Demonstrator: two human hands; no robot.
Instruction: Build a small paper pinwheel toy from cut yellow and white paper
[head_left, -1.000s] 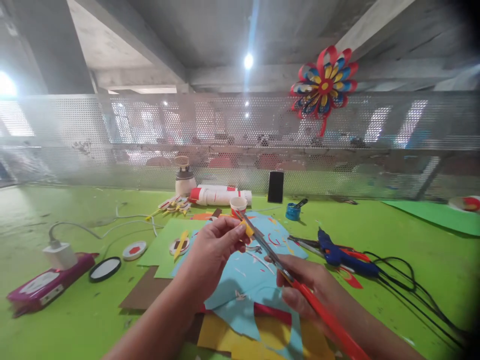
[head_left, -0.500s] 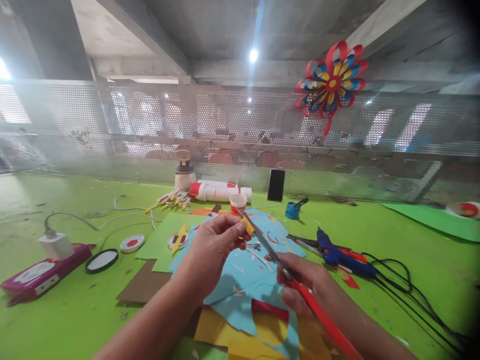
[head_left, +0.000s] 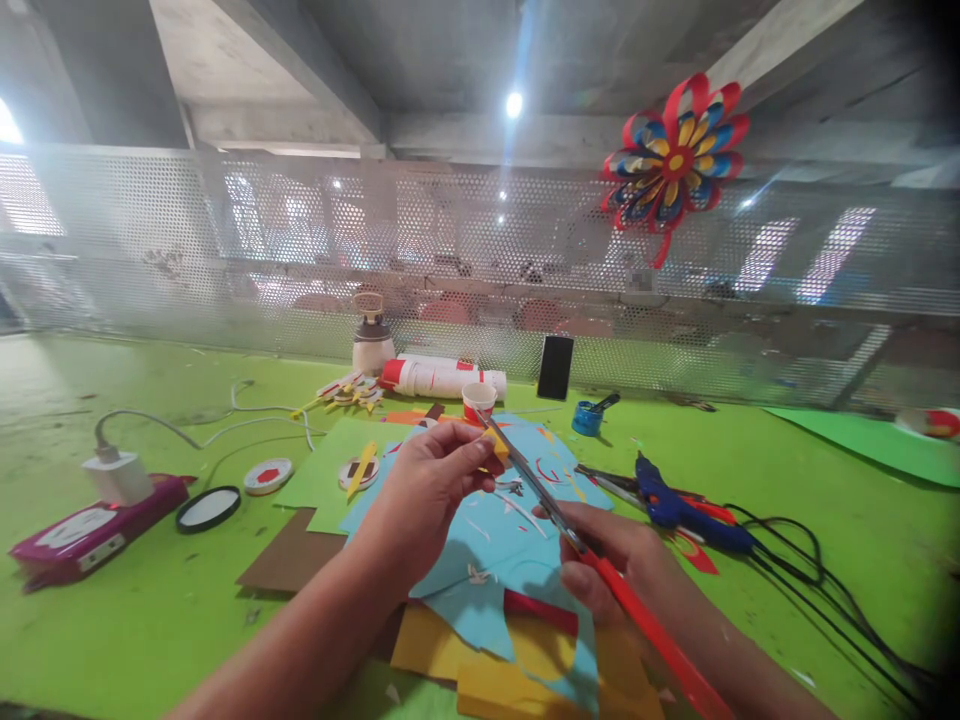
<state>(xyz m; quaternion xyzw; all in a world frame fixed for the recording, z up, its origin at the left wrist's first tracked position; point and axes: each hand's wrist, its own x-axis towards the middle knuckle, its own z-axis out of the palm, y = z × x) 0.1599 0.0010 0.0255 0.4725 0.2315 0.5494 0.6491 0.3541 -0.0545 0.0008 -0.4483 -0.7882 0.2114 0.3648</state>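
My left hand pinches a small piece of yellow paper between thumb and fingers, above the table. My right hand grips a pair of scissors with red handles. The scissor blades point up and to the left, and their tips lie against the yellow paper. Beneath both hands are pale blue paper sheets strewn with small scraps. Yellow paper lies closer to me, partly under the blue. Part of the yellow piece is hidden by my fingers.
A blue glue gun with black cables lies at the right. Behind my hands stand a paper cup, a blue jar and a dark phone. A purple power strip sits at the left. A paper flower hangs above the mesh partition.
The view has shifted slightly. My hands keep nearly the same pose, with the scissor blades still at the yellow paper.
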